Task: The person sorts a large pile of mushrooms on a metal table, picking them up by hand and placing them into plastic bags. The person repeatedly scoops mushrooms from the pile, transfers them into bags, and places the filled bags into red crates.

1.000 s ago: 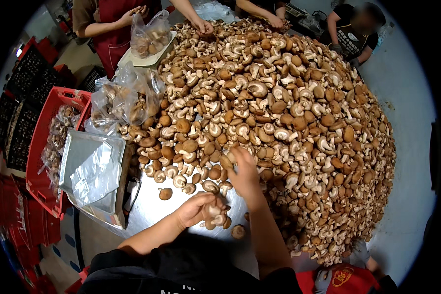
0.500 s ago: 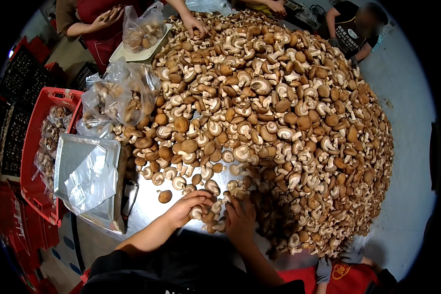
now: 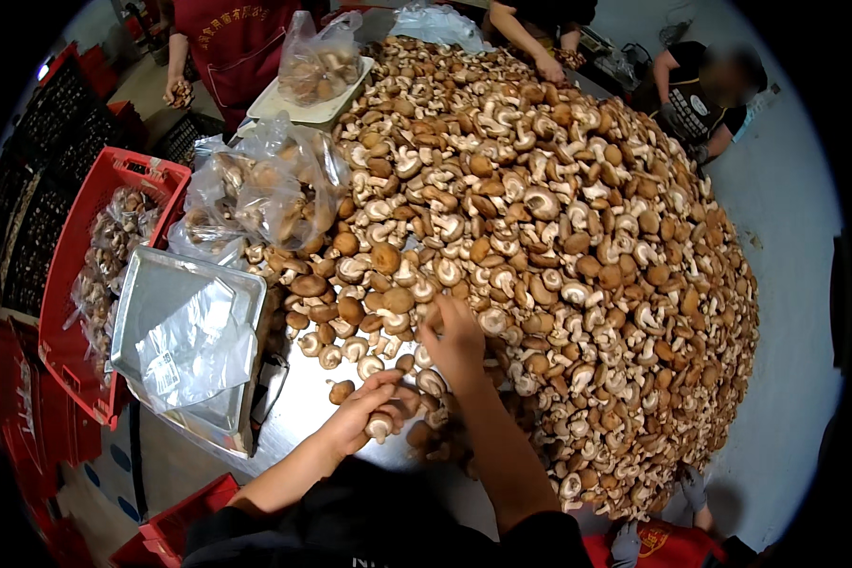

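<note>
A big heap of brown-capped shiitake mushrooms point(image 3: 577, 265) covers most of the metal table point(image 3: 298, 402). Close to my body, my left hand point(image 3: 373, 415) is closed around a shiitake mushroom point(image 3: 380, 427), its pale underside and stem showing below the fingers. My right hand point(image 3: 454, 343) reaches farther forward to the near left edge of the heap, fingers curled down among the mushrooms. Whatever lies in its fingertips is hidden by the hand. Loose mushrooms point(image 3: 430, 381) lie between and beside my hands.
At left stand a grey metal tray point(image 3: 254, 352) with clear plastic bags point(image 3: 185, 350), and a red crate point(image 3: 66, 331) of bagged mushrooms. Filled bags point(image 3: 256, 194) sit beyond the tray; another point(image 3: 317, 71) rests on a pale scale point(image 3: 341, 106). Co-workers' hands point(image 3: 549, 68) surround the heap.
My right hand has moved forward, away from my left, to the heap's edge. My left hand stays low with a mushroom. The whole view has shifted somewhat; a co-worker at far left now holds mushrooms lower down.
</note>
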Demonstrator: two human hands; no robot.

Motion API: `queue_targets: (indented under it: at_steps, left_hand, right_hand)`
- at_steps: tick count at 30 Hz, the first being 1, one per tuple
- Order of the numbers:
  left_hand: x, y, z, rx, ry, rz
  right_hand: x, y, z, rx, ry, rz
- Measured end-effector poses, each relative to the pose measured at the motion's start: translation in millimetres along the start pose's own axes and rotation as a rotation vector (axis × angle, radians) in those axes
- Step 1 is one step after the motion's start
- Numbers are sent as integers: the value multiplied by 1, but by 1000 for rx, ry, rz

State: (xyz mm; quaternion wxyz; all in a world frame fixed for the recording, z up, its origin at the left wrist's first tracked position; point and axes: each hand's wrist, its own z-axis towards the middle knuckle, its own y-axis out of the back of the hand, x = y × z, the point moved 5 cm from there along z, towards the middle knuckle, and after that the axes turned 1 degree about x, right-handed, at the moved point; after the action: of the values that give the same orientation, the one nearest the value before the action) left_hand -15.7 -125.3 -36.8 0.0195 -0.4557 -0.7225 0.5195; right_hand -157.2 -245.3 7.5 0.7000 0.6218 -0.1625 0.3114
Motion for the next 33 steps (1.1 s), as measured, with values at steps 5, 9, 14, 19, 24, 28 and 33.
queue_targets:
  at_steps: [5,9,14,19,24,28,33]
  left_hand:
    - [-1,15,-8,-3,39,-28]
    - [15,10,-8,117,136,-15]
    - [34,-1,-12,217,268,-310]
    - [29,-10,-14,198,168,-69]
    - [30,0,-22,99,220,-315]
    - [33,2,-37,146,188,-350]
    - [40,12,-49,109,182,-205]
  right_hand:
    - [80,5,-73,287,249,159]
    - [33,12,-63,658,-509,804]
    - [-42,-6,-12,-2,-96,-171]
    - [-28,-18,-5,18,-60,-355]
    - [-32,-28,-44,-91,184,-397]
    - [-9,-27,-73,90,225,-378]
    - [6,-5,-91,49,282,-209]
